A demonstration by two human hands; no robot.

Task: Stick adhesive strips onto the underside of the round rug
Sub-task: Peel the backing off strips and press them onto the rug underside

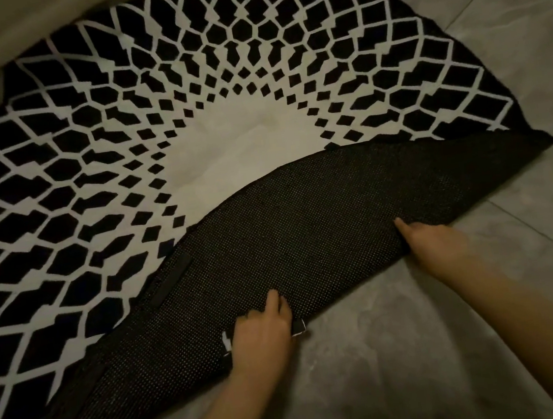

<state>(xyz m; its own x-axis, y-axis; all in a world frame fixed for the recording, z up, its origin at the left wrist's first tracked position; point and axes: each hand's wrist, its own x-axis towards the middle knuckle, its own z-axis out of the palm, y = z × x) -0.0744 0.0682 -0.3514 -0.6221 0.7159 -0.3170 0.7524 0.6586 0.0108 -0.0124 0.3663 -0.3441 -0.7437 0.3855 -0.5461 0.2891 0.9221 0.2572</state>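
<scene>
The left hand (261,331) grips the near fold of the round rug (128,129); its thumb lies on the dark dotted underside (304,220) and the other fingers are curled under the folded edge, where a small piece of the black and white pattern shows beside the hand. The right hand (434,243) is at the same fold, more to the right. Its thumb points up along the underside, but its fingers are tucked under the rug's edge and hidden, so I cannot tell if they are closed on it or only press there.

The rug lies on a grey tiled floor (510,62). Its near part is folded back over the top side, so a big dark crescent of the underside faces up, and behind it the white centre and the black diamond pattern are visible. One dark adhesive strip (173,279) is stuck on the underside near the curved rim, to the left of the left hand. Another long dark strip (80,407) seems to lie near the rim at the lower left, but the light is dim there and it is not clear
</scene>
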